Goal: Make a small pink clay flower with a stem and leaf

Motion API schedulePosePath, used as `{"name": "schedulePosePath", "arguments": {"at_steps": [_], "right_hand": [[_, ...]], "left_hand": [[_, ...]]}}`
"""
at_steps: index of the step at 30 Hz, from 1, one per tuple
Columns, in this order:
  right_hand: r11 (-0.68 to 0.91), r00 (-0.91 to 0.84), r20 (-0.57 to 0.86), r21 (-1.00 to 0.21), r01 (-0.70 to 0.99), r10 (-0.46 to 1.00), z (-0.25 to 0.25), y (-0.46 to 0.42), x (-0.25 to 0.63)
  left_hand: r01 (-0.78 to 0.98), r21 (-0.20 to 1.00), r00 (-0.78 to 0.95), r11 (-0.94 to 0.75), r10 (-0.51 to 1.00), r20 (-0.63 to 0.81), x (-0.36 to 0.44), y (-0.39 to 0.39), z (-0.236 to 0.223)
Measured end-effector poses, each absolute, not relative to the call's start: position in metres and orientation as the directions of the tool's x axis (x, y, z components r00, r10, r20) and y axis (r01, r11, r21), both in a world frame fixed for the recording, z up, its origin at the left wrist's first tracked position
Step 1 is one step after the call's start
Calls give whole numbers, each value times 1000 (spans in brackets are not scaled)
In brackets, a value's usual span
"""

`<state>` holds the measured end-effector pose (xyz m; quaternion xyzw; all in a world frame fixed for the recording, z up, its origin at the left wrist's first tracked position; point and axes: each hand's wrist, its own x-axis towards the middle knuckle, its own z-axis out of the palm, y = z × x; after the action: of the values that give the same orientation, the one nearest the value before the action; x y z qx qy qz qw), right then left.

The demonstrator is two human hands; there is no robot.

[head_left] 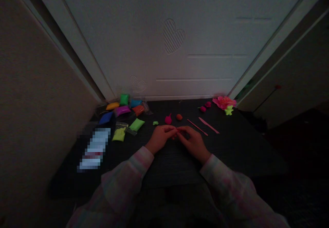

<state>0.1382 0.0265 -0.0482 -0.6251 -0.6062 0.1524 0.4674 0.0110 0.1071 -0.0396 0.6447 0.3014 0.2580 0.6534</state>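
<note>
My left hand (161,137) and my right hand (192,141) meet fingertip to fingertip over the dark table (231,152), both pinched on a small reddish piece of clay (175,135) between them. Just beyond the fingers lie a pink clay shape (168,119), an orange clay lump (179,117) and a tiny green bit (155,123). Two thin pink modelling tools (197,127) (208,125) lie to the right of my right hand.
Several coloured clay packets (123,111) are piled at the table's far left, with a blurred card (94,148) nearer me. A pink clay flower (224,102), a green figure (228,110) and small pink pieces (205,106) sit far right. A white door (174,43) stands behind.
</note>
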Motion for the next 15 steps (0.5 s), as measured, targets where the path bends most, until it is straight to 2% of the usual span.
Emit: {"name": "schedulePosePath", "arguments": {"at_steps": [7,15], "right_hand": [[146,279,331,-839,524,902,-49,28,138],[79,532,317,-904,421,785,-49,30,166]], "left_hand": [[51,999,656,15,753,-45,12,106,-39],[-83,990,439,110,896,-62,5,130,-50]]}}
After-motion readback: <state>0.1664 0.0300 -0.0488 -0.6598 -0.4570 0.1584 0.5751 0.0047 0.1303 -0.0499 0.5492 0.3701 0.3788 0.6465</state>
